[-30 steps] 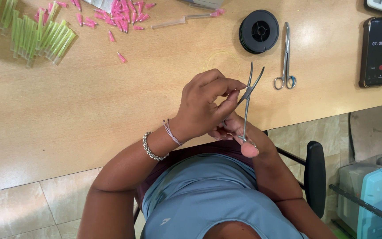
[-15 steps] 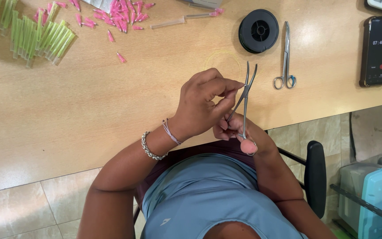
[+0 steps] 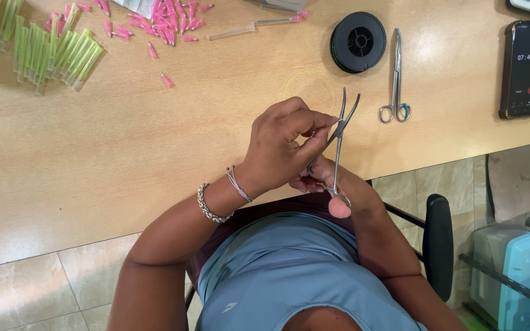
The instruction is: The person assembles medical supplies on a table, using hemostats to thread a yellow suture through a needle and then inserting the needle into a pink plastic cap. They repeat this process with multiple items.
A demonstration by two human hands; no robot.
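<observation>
The slim steel forceps with open curved tips (image 3: 338, 144) stand upright above the near edge of the pale wooden table (image 3: 154, 141), tips pointing toward the far edge and spread in a narrow V. The right hand (image 3: 338, 190) sits below them, closed about the ring handles, thumb tip showing at the lower end. The left hand (image 3: 280, 147) lies just left of the shaft, fingers curled and pinched against the hinge region; whether it holds anything besides the tool cannot be told. The left wrist carries a silver chain bracelet (image 3: 210, 205) and a thin cord band.

Toward the far right corner of the table lies a second pair of steel forceps with straight closed jaws (image 3: 395, 79), flat and untouched, well apart from both hands. Just left of it rests a round black spool (image 3: 357, 41). A dark phone with a lit screen (image 3: 526, 67) lies near the right edge. At the far left corner, a bundle of translucent green plastic tubes (image 3: 50, 49) lies beside a scatter of small pink tapered plastic tips (image 3: 161, 21) (one stray tip lies apart, nearer the middle). The table surface is smooth, matte laminate with a light grain.
</observation>
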